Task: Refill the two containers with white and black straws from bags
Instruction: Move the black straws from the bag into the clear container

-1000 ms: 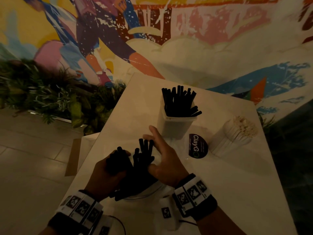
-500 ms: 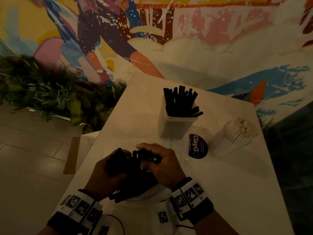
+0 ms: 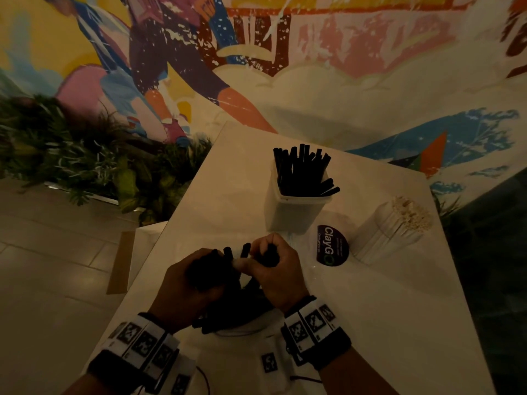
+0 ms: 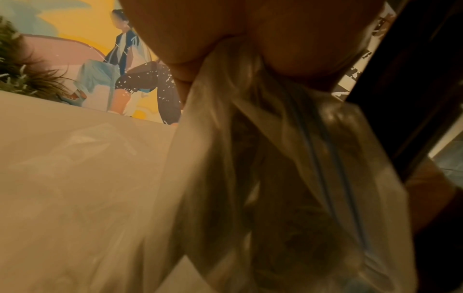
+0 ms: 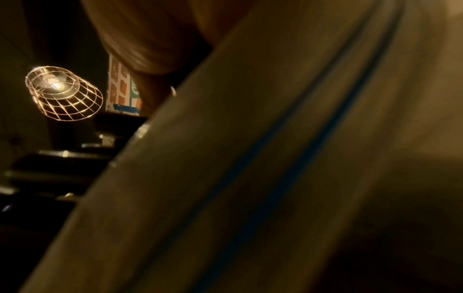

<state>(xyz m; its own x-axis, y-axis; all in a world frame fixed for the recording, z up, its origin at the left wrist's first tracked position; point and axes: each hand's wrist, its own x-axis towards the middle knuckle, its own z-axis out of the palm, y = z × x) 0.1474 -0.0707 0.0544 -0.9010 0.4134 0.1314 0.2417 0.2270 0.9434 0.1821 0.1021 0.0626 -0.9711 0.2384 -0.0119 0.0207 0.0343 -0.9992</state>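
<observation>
Two containers stand on the one table (image 3: 228,195): a square tub (image 3: 293,215) at upper centre crammed with black straws (image 3: 302,169), too many to count, and a round holder (image 3: 382,238) at right packed with white straws (image 3: 410,215), likewise uncountable. Two hands work at lower centre, the left hand (image 3: 185,292) and the right hand (image 3: 279,269), over one clear bag (image 4: 288,158) holding another uncountable bunch of black straws. One round dark sticker (image 3: 332,249) lies between the containers.

"ClayGO" in white/green on dark round sticker (image 3: 332,246) on table (image 3: 228,195); smaller print beside it unreadable.
</observation>
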